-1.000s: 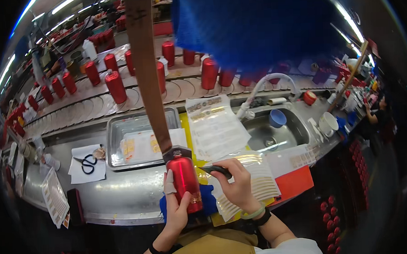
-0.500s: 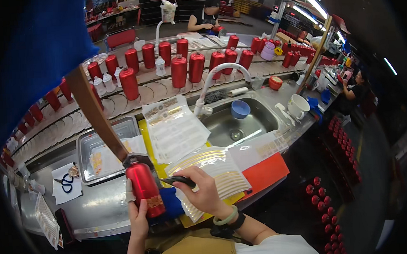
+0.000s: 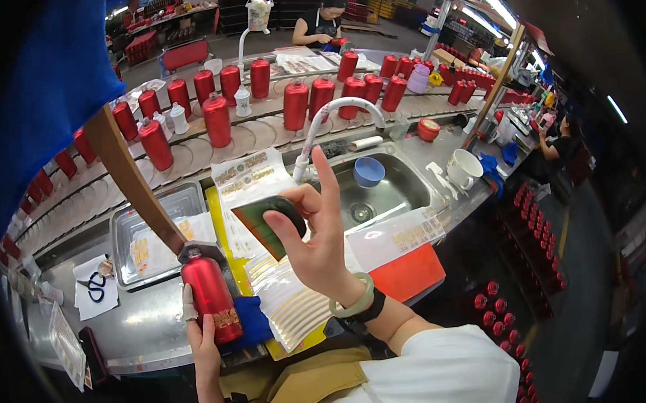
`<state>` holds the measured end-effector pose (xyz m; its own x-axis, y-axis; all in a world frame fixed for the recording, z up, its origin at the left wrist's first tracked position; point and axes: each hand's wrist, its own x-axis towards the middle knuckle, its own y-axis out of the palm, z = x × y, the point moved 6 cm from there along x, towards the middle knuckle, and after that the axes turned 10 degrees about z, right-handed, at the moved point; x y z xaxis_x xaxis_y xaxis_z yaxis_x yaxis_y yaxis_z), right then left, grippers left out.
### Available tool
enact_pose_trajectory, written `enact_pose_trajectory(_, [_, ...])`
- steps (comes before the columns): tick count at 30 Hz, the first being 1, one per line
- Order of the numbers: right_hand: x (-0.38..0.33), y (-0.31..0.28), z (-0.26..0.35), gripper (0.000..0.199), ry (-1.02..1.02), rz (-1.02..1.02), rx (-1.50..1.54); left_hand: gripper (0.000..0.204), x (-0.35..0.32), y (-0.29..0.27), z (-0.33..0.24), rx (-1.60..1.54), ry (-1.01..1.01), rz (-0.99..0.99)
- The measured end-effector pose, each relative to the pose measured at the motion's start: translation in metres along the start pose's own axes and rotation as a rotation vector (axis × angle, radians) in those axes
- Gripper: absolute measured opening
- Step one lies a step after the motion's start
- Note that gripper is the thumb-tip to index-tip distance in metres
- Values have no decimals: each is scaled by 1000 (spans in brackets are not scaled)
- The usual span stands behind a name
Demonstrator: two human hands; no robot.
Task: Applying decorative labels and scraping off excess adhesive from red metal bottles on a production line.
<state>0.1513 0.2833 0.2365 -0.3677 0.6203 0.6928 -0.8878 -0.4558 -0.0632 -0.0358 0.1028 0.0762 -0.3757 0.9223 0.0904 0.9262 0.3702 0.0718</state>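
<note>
My left hand (image 3: 201, 344) grips a red metal bottle (image 3: 212, 296) with a gold decal near its base, held upright over a blue cloth (image 3: 255, 321) at the counter's front edge. My right hand (image 3: 317, 234) is raised above the counter and pinches a flat green card with a dark rounded edge (image 3: 270, 222) between thumb and fingers, index finger pointing up. A pale green bangle and a black band sit on that wrist. Below the right hand lie clear sheets of gold decal strips (image 3: 291, 304) on a yellow mat.
A steel tray (image 3: 122, 232) with decal sheets is at left, scissors (image 3: 94, 286) on paper beside it. A sink (image 3: 402, 191) with a white tap and blue bowl lies ahead. Rows of red bottles (image 3: 217, 120) line the conveyor. Other people work at the back and right.
My right hand has lifted off the bottle and risen with the green card. The bottle stays in my left hand. My head has turned right.
</note>
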Motion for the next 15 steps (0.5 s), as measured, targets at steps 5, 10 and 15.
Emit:
enact_pose_trajectory(5, [2,37,-6,85,71,74,67,61,-2,-11,10,10,41,5])
enact_pose_trajectory(10, [-11,60,2,50,59,84,-50,61,4,-3,0,59,62,47])
enact_pose_trajectory(15, [-40,48,2,30,198,-19,-242,59,2,-10,2,273,89,117])
